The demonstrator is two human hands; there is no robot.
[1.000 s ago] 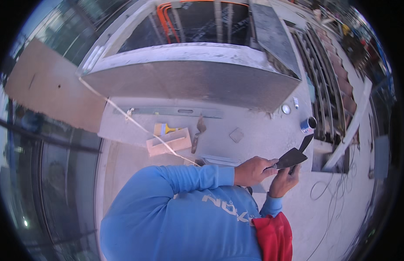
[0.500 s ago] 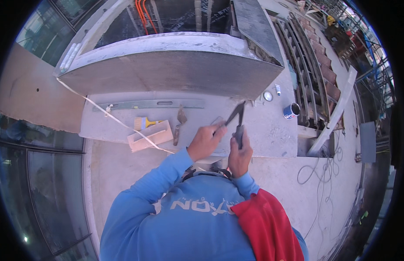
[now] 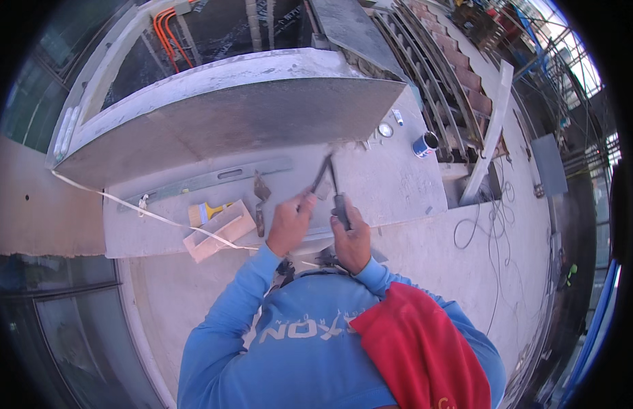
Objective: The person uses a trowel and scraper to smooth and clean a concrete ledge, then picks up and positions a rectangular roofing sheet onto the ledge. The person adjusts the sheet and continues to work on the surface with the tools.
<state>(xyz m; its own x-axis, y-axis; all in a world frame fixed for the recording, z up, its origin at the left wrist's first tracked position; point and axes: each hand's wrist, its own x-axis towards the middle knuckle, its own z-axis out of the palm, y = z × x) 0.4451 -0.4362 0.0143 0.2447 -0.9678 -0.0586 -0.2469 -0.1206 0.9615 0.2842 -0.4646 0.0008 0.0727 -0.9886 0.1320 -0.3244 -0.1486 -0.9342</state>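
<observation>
Both hands are raised over the grey slab (image 3: 398, 184), each gripping 1 trowel: the left hand (image 3: 289, 223) is closed on the handle of a trowel (image 3: 321, 174), and the right hand (image 3: 351, 235) is wrapped round the dark handle of a second trowel (image 3: 338, 198). The 2 blades cross just above the knuckles. To the left on the slab lie a wooden float (image 3: 219, 230), a yellow brush (image 3: 204, 213) and a long level (image 3: 214, 178); a blue can (image 3: 424, 144) stands to the right.

Two dark trowels (image 3: 328, 178), blades crossed
</observation>
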